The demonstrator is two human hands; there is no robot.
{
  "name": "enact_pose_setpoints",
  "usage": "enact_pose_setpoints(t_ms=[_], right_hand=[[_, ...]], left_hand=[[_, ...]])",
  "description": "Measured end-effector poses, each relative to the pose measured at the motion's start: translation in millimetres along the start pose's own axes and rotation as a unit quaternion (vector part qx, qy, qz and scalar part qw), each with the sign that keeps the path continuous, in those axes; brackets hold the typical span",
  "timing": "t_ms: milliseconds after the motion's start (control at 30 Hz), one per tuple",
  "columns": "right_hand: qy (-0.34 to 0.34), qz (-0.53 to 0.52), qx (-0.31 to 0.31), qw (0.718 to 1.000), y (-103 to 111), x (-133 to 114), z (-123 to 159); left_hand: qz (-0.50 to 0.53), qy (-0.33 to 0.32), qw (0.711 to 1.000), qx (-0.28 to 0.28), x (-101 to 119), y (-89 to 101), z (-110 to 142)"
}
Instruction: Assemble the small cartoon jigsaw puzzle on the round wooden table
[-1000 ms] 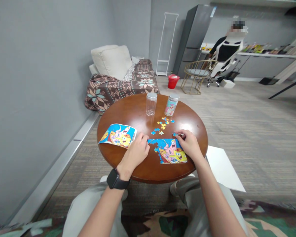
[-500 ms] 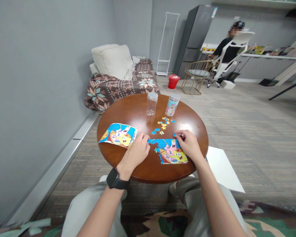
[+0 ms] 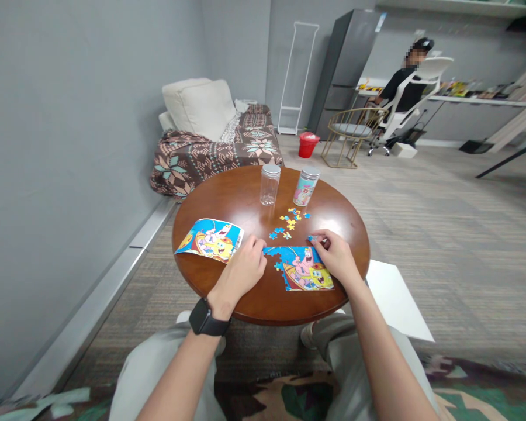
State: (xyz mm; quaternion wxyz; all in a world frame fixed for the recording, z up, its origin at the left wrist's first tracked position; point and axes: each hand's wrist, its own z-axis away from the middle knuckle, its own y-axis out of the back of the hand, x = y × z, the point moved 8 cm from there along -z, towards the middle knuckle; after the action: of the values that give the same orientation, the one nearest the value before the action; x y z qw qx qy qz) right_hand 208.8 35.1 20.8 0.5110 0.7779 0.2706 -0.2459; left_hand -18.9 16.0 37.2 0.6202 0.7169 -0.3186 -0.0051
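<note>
A partly joined jigsaw puzzle [image 3: 304,268] with cartoon figures lies flat on the round wooden table [image 3: 245,301]. My right hand [image 3: 336,256] pinches a small blue puzzle piece [image 3: 311,238] just above the puzzle's upper edge. At the puzzle's upper left end, my left hand [image 3: 248,260] rests with its fingers curled together; whatever is under the fingertips is hidden. Several loose puzzle pieces [image 3: 291,224], blue and yellow, are scattered beyond the puzzle. Left of my left hand lies a curled picture sheet [image 3: 213,238] with the same cartoon scene.
Toward the table's far side stand a clear jar [image 3: 269,188] and a jar with a printed label [image 3: 305,188], both with silver lids. A white board [image 3: 398,298] is low at the table's right. Farther off, a person [image 3: 403,82] sits in a white-framed chair near a counter.
Both my hands and the puzzle stay almost still; the blue piece in my right fingers has tilted slightly at most. In the background the seated person and the chair have turned.
</note>
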Motion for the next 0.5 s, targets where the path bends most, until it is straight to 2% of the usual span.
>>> enact_pose_setpoints(t_ms=[300, 500], right_hand=[[-0.022, -0.1, 0.034, 0.994, 11, -5, -2], [-0.081, -0.269, 0.007, 0.96, 6, 6, 0]], left_hand=[[0.002, -0.003, 1.0, 0.0, 0, -0.9, 0], [-0.008, -0.002, 1.0, -0.001, 0, -0.3, 0]])
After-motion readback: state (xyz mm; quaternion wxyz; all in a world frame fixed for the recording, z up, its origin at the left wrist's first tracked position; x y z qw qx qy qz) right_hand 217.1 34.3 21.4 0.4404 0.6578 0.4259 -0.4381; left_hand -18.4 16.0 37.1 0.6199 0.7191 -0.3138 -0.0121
